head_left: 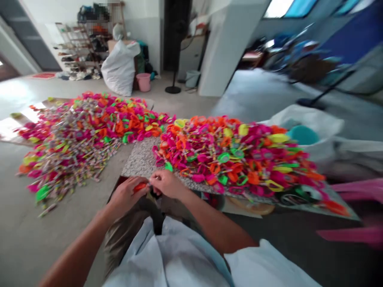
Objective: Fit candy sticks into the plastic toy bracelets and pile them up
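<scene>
Clearly, two hands work close together at the near edge of one speckled grey stone-topped table (140, 157). The left hand (127, 193) is curled around one bright orange plastic piece (139, 187), mostly covered by its fingers. The right hand (167, 183), just beside it, pinches one small pale piece (150, 181) between its fingertips, too small to identify; whether that joins the orange one cannot be told. Two heaps of plastic pieces in pink, orange, green and yellow are in view, each too tangled to count. The right-hand heap (227, 155) covers most of the table; the left-hand heap (80, 135), with many thin patterned sticks among its pieces, spreads to the left, and what lies under its middle is hidden. Where the two meet, their border is hard to make out. Farther back stand one bulging white woven sack (119, 67), one pink bucket (144, 82) beside it and one grey-blue bucket (192, 79). At the right, one round turquoise basin (303, 135) sits amid crumpled white sacking (329, 121), and a blurred pink plastic item (356, 235) is cut off by the frame's edge.
</scene>
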The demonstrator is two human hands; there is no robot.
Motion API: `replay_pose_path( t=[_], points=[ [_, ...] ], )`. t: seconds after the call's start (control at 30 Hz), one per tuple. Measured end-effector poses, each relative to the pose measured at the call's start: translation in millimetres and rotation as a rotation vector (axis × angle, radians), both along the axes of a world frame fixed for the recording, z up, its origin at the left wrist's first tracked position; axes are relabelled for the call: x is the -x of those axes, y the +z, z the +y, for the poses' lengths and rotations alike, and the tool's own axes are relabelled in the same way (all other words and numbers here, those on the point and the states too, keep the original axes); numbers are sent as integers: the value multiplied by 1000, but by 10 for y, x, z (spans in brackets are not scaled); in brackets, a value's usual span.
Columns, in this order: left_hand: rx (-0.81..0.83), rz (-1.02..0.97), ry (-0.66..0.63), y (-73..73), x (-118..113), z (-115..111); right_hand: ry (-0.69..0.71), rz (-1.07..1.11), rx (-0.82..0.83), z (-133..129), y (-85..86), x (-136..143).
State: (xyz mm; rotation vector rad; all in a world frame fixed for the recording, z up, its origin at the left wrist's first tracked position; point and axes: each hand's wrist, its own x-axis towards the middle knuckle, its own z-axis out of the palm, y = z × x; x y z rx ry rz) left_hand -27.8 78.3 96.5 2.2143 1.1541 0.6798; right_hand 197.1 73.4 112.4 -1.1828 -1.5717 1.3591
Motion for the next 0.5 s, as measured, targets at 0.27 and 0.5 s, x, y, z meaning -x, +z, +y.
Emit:
replay_pose_path(
  t=[0.27,0.5],
  points=[
    [-146,56,323,-485,656,627,-821,-388,-355,801,524,-1524],
    [-240,552,578,-754,1596,1001,-1209,-922,-206,1460,507,-2983]
  ],
)
